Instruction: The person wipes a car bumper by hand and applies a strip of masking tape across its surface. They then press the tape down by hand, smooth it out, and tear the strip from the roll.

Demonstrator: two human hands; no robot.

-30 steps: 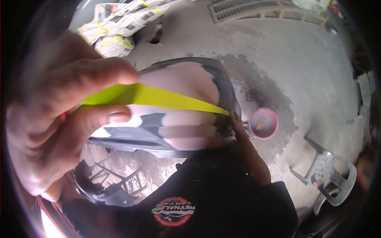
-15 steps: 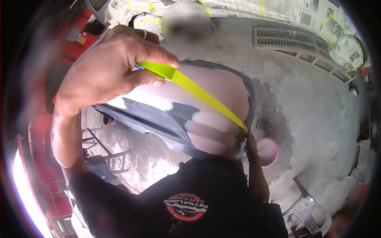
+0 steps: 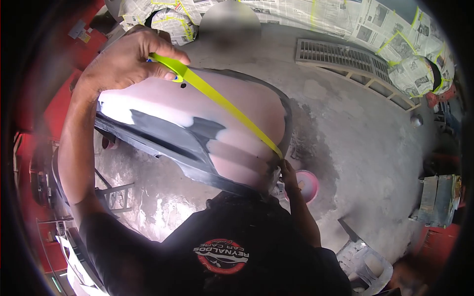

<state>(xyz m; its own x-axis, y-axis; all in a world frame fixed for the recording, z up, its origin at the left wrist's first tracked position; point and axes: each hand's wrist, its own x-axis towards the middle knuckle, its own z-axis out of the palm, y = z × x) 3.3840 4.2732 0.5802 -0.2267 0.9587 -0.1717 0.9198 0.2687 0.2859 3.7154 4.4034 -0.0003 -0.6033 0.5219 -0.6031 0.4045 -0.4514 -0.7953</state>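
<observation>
My left hand [image 3: 121, 61], raised at the upper left, pinches a roll of yellow-green masking tape [image 3: 170, 65] between thumb and fingers. From it a straight tape strip [image 3: 227, 109] runs diagonally down to the right, above a car bumper [image 3: 247, 91] sanded in pale pink, white and dark grey patches. At the bumper's right corner, the fingers of my right hand [image 3: 288, 173] hold the strip's free end. Those fingertips are small and partly hidden. The bumper's near edge lies close to my black shirt [image 3: 173, 251].
A pink-rimmed bucket [image 3: 310, 186] stands on the floor beside my right forearm. Newspaper-masked parts [image 3: 340, 19] and a slatted grille [image 3: 345, 58] lie beyond the bumper. A grey plastic part [image 3: 368, 266] is at lower right, a metal stand [image 3: 118, 197] at left.
The view has shifted, so the bumper and both hands sit further left. The tape strip between my hands looks slightly longer. Both hands keep their hold on the tape.
</observation>
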